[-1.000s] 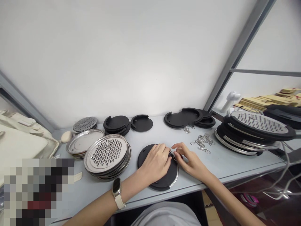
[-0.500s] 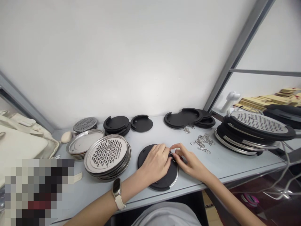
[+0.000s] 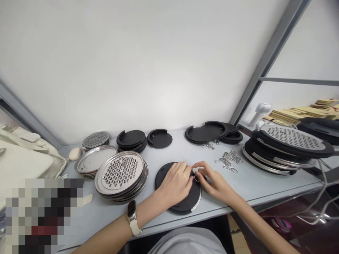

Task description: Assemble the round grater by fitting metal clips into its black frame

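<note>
A round black grater holder (image 3: 185,203) lies near the table's front edge, with a strip of metal rim showing along its right side. My left hand (image 3: 176,181) is bent over its upper middle, fingers closed at its right part. Thumb and forefinger of my right hand (image 3: 213,181) pinch a small wire clip (image 3: 196,178) at the holder's upper right edge. Both sets of fingertips almost meet there and partly hide the clip. Several loose wire clips (image 3: 229,158) lie to the right, beyond my right hand.
Left of the holder stands a stack of metal grater discs (image 3: 120,173), with more metal discs (image 3: 95,158) behind. Black holders (image 3: 132,139) sit along the wall, others (image 3: 206,133) further right. A tall pile of assembled graters (image 3: 283,148) stands at right. A cream bag (image 3: 23,155) lies left.
Almost nothing differs. The right fingers have shifted very slightly around the clip, and its loop shows a little more clearly. The left hand and holder have kept their place.
</note>
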